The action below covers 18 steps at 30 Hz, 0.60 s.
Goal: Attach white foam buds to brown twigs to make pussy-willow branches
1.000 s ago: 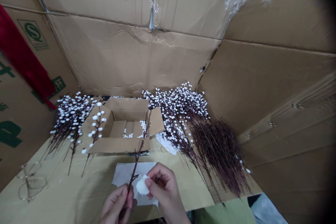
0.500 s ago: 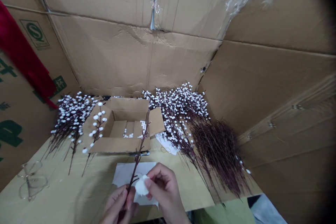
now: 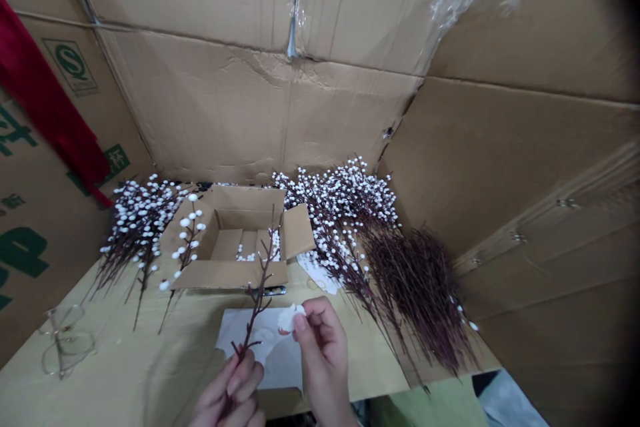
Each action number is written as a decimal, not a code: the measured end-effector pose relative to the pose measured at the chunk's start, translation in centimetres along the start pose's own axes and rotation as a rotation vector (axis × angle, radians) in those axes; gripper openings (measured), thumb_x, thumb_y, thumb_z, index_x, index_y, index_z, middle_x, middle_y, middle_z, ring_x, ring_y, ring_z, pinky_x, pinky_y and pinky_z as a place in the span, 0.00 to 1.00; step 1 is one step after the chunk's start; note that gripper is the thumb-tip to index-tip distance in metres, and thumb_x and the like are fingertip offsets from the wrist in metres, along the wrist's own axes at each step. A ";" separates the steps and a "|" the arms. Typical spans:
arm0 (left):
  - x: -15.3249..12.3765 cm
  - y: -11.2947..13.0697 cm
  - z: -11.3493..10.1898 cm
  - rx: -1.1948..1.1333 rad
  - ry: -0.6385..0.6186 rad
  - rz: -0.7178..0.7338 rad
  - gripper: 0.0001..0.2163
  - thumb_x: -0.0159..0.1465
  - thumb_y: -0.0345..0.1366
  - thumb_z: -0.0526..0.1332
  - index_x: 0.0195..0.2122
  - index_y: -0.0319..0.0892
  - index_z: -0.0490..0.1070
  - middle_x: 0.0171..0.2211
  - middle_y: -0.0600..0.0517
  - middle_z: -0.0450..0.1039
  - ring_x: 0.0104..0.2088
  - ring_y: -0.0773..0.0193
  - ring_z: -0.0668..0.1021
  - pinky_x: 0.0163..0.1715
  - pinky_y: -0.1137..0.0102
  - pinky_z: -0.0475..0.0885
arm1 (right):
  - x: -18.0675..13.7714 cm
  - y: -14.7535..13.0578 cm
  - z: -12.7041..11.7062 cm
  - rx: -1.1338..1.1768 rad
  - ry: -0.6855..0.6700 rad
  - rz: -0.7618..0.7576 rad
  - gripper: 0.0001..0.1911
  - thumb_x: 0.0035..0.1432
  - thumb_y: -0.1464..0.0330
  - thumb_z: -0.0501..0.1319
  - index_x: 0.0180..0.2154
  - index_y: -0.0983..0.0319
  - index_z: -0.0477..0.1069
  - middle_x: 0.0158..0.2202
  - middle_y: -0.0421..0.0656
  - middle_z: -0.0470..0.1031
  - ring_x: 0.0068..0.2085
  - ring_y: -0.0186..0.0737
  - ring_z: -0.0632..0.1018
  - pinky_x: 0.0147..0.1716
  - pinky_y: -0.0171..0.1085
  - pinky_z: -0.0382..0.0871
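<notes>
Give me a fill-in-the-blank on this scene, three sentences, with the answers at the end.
The ____ hand holds a thin brown branch.
The right hand pinches a small ____ scrap.
The open cardboard box stands ____ two piles of white-beaded branches.

Missing words: left, white, between.

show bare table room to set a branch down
Open tabletop lies between the wire loops and the paper sheet, and a strip between the right hand and the dark twigs. Crowded: around the cardboard box and berry branches.
</notes>
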<state>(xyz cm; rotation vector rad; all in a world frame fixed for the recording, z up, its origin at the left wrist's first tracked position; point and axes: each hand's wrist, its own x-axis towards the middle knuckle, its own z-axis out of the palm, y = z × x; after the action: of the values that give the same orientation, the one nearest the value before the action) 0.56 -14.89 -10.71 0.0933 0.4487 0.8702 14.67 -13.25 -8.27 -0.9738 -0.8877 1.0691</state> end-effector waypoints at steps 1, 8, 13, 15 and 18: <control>0.0 0.0 0.0 0.000 -0.006 0.001 0.30 0.50 0.42 0.76 0.20 0.43 0.47 0.17 0.67 0.42 0.14 0.81 0.36 0.13 0.82 0.52 | 0.0 0.0 -0.1 -0.027 -0.002 0.001 0.12 0.61 0.58 0.63 0.31 0.59 0.71 0.26 0.39 0.74 0.28 0.35 0.74 0.30 0.32 0.70; 0.2 -0.1 0.0 -0.020 0.029 0.002 0.32 0.48 0.42 0.77 0.21 0.44 0.46 0.15 0.68 0.42 0.14 0.81 0.35 0.12 0.81 0.46 | 0.3 0.1 -0.5 -0.018 0.047 0.015 0.10 0.59 0.59 0.65 0.32 0.58 0.73 0.26 0.37 0.69 0.27 0.34 0.68 0.27 0.30 0.66; 0.1 0.0 0.3 -0.049 0.013 -0.010 0.32 0.49 0.41 0.77 0.21 0.44 0.46 0.16 0.68 0.42 0.14 0.81 0.35 0.12 0.81 0.45 | 0.3 0.0 -0.4 -0.031 0.048 -0.023 0.10 0.58 0.60 0.66 0.30 0.59 0.74 0.26 0.37 0.68 0.28 0.34 0.68 0.28 0.31 0.66; 0.1 0.0 0.4 -0.061 -0.021 -0.022 0.32 0.50 0.40 0.76 0.21 0.44 0.45 0.15 0.68 0.42 0.14 0.81 0.35 0.12 0.81 0.46 | 0.4 0.0 -0.4 -0.035 0.045 -0.011 0.11 0.58 0.59 0.66 0.29 0.59 0.73 0.26 0.37 0.67 0.27 0.34 0.67 0.27 0.31 0.65; 0.2 0.0 0.5 -0.068 -0.097 -0.028 0.31 0.53 0.42 0.74 0.20 0.43 0.44 0.15 0.68 0.43 0.13 0.81 0.36 0.13 0.81 0.50 | 0.5 -0.1 -0.3 -0.036 0.049 0.037 0.13 0.57 0.57 0.66 0.29 0.60 0.73 0.25 0.37 0.68 0.26 0.34 0.68 0.26 0.32 0.65</control>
<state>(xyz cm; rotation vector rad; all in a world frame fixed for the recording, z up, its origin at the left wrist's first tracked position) 0.90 -14.66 -10.38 0.0661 0.3283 0.8486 15.06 -12.84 -8.20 -1.0461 -0.8536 1.0595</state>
